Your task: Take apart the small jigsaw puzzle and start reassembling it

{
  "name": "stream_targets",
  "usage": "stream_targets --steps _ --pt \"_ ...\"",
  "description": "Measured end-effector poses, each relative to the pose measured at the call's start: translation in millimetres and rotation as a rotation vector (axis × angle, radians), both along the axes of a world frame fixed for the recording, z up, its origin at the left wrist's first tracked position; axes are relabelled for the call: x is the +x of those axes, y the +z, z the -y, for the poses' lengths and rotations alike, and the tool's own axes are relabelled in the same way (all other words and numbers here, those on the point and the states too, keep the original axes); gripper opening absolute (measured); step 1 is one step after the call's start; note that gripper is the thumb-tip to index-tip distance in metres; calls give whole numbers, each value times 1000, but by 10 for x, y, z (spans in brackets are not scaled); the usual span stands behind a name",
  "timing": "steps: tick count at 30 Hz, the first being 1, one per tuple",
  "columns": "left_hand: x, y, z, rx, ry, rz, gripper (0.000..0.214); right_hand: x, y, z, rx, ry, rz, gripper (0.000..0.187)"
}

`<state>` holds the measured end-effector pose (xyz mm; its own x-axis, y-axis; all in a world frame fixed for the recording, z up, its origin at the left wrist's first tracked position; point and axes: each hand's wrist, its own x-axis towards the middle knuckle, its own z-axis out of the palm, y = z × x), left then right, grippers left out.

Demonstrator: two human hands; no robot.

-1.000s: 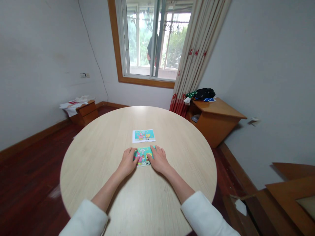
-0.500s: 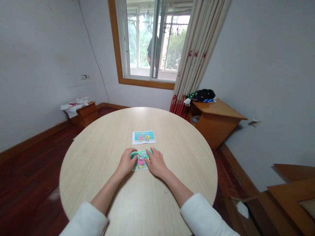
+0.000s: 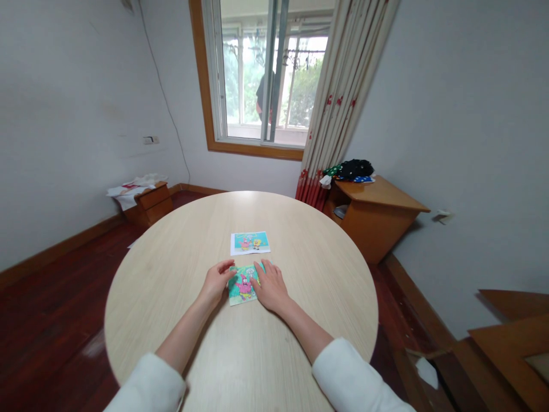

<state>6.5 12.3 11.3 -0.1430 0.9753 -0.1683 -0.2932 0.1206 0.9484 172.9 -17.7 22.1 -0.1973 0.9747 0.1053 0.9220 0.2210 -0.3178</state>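
Note:
A colourful cartoon picture (image 3: 243, 289) with a pink starfish figure lies flat on the round wooden table (image 3: 253, 355). My right hand (image 3: 271, 288) rests on its right part, fingers spread flat, hiding much of that side. At the upper left edge is my left hand (image 3: 218, 281), its fingers apart and curved, the fingertips close to the picture's border; whether they touch it I cannot tell. Just beyond lies a printed sheet (image 3: 251, 243) with a similar cartoon scene and a white left margin.
A wooden cabinet (image 3: 377, 197) with dark cloths (image 3: 355, 169) on top stands at the right beside a curtain (image 3: 338, 109). To the left is a small drawer unit (image 3: 152, 203) with papers. Behind a window (image 3: 261, 80) a person in dark clothing is partly visible.
My left hand has shifted slightly left off the picture, uncovering more of its left edge. My right hand stays on it. The view has tilted a little.

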Motion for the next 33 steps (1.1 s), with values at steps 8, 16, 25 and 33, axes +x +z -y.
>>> stream_targets --steps 8,16,25,33 --pt "-37 201 73 -112 -49 281 21 13 -29 -15 29 -9 -41 50" --pt "-75 293 114 -195 -91 473 20 14 -41 -23 36 -15 -81 50" --pt "-74 268 120 -201 -247 418 23 19 -61 -31 53 -22 -96 51" --pt "-53 253 147 -185 -353 292 23 19 -82 -48 46 -38 -112 52"
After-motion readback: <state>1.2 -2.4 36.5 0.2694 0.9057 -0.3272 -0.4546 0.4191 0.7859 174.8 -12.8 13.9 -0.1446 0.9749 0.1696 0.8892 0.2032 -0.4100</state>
